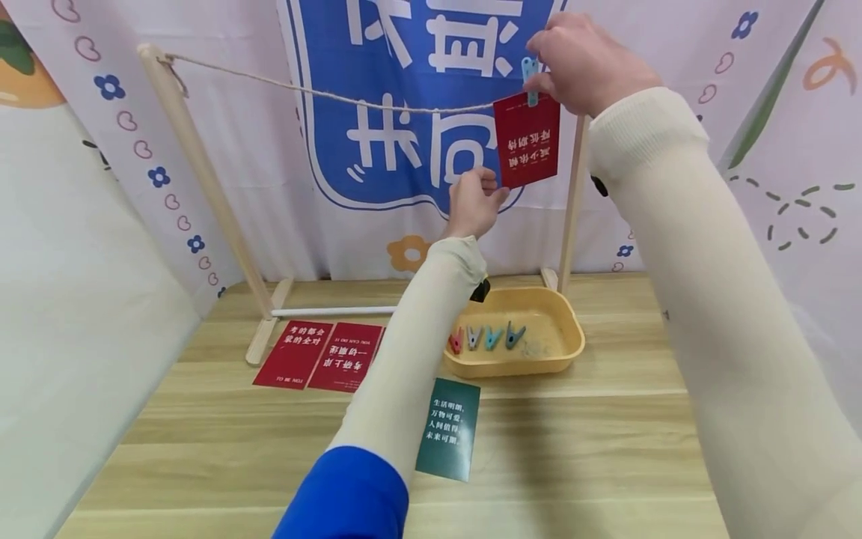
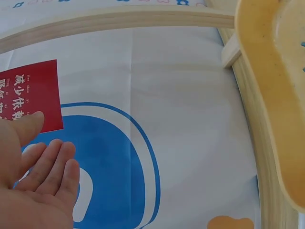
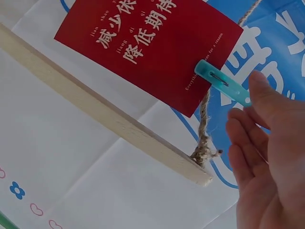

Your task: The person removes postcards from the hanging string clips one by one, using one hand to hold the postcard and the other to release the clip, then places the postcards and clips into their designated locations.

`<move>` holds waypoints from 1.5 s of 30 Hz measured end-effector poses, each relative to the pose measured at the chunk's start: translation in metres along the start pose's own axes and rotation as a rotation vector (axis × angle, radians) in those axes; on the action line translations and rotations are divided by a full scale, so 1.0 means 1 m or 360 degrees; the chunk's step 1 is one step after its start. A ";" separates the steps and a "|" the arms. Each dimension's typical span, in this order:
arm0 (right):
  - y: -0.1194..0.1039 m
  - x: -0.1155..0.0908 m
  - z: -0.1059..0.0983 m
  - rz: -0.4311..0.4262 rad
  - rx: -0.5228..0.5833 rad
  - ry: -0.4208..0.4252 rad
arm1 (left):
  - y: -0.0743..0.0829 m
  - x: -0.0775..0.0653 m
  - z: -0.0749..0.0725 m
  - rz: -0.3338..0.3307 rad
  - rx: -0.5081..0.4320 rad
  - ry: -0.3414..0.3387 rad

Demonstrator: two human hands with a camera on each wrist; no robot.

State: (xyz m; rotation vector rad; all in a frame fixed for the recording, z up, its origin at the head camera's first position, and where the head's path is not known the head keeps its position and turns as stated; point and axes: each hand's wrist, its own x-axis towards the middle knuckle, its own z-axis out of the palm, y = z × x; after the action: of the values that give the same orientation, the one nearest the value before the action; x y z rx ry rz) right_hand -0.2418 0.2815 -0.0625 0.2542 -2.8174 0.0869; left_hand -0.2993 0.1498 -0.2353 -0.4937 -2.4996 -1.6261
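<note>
A red card with white lettering hangs at the right end of the twine. A light-blue clothespin grips its top edge at the twine; the same clothespin shows in the right wrist view. My right hand pinches the clothespin's end between thumb and forefinger, its other fingers loosely bent. Beside the card's lower left corner is my left hand. In the left wrist view, that hand's thumb overlaps the card, while its relaxed fingers stand apart from it.
A yellow tray on the table holds several clothespins. Left of it lie red cards; a green card lies nearer, partly behind my left sleeve. Wooden posts carry the twine before a printed cloth backdrop.
</note>
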 end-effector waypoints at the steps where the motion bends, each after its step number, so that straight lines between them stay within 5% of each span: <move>1: 0.000 0.000 0.000 0.0008 -0.0009 -0.0013 | 0.000 0.000 0.001 -0.0008 0.0008 -0.0012; 21: -0.020 -0.002 -0.014 0.0142 -0.0069 -0.0149 | 0.005 0.000 0.010 0.0080 -0.0032 0.0038; 45: -0.008 -0.002 -0.010 0.0158 0.0077 0.0007 | 0.000 0.000 -0.003 0.0016 0.0009 0.0132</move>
State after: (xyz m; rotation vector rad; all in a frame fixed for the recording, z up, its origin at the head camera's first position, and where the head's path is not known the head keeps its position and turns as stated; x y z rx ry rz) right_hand -0.2351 0.2749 -0.0536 0.1244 -2.8256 0.1780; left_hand -0.2999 0.1472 -0.2341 -0.4280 -2.4377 -1.6012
